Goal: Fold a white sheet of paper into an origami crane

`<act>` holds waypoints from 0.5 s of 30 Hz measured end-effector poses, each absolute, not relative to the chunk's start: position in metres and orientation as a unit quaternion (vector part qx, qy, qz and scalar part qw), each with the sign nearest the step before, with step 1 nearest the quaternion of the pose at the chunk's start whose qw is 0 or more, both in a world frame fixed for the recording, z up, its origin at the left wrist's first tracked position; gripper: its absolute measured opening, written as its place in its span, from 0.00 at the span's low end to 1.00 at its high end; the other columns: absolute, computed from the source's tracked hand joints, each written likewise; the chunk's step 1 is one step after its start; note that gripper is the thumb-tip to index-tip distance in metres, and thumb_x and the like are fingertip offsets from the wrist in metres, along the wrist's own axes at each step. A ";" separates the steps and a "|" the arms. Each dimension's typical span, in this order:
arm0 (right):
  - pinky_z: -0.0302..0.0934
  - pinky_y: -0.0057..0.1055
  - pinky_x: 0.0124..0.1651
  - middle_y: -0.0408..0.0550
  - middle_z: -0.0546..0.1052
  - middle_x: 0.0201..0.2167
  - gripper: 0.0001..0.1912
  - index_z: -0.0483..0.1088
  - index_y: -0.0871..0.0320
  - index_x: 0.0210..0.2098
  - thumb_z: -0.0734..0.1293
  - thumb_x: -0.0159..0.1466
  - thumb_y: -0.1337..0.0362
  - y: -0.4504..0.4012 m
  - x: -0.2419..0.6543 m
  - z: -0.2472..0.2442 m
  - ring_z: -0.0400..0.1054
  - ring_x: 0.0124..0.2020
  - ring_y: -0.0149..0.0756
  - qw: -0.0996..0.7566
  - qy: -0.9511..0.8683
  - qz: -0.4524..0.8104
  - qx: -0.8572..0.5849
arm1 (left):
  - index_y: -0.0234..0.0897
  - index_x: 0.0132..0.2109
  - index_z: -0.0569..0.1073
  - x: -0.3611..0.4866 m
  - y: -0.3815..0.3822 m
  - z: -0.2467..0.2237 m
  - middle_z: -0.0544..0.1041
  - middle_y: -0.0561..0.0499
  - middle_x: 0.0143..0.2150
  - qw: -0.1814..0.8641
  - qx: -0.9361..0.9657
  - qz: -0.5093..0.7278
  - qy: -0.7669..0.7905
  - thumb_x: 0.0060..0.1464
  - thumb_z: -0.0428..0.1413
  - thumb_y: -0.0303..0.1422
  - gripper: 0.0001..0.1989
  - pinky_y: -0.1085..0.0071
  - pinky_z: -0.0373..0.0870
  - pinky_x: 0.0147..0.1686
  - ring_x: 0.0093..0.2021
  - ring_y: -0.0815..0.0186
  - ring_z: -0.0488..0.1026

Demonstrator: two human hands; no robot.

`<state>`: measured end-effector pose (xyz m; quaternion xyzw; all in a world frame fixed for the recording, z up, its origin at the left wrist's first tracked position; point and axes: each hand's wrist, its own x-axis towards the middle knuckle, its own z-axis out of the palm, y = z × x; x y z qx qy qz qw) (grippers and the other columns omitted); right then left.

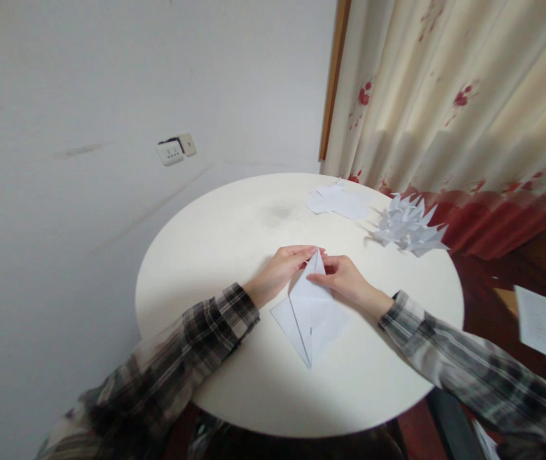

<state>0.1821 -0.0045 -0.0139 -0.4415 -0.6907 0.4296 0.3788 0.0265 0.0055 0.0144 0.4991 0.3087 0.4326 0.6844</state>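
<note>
Folded paper: on round table, near side. Left hand: pinching paper's far tip. Right hand: gripping right edge. Folded pieces: table's far right.

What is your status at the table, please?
Left hand holds paper at its far tip; right hand grips just beside. Paper part-folded, on table. Folded pieces and flat sheets sit beyond, not touching it.
</note>
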 end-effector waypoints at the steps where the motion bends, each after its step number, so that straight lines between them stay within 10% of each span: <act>1: 0.57 0.27 0.27 0.46 0.73 0.24 0.14 0.74 0.64 0.32 0.69 0.51 0.58 -0.005 0.182 -0.014 0.64 0.25 0.31 0.379 -0.690 0.429 -0.444 | 0.31 0.34 0.77 0.027 0.005 0.015 0.77 0.47 0.32 0.688 0.495 0.432 0.307 0.46 0.61 0.37 0.12 0.68 0.63 0.44 0.36 0.66 0.71; 15: 0.58 0.27 0.27 0.46 0.74 0.24 0.15 0.74 0.64 0.31 0.69 0.51 0.58 -0.006 0.182 -0.012 0.65 0.25 0.32 0.377 -0.680 0.435 -0.454 | 0.29 0.35 0.77 0.027 0.006 0.013 0.77 0.45 0.33 0.724 0.470 0.425 0.272 0.44 0.62 0.37 0.14 0.68 0.62 0.46 0.37 0.65 0.72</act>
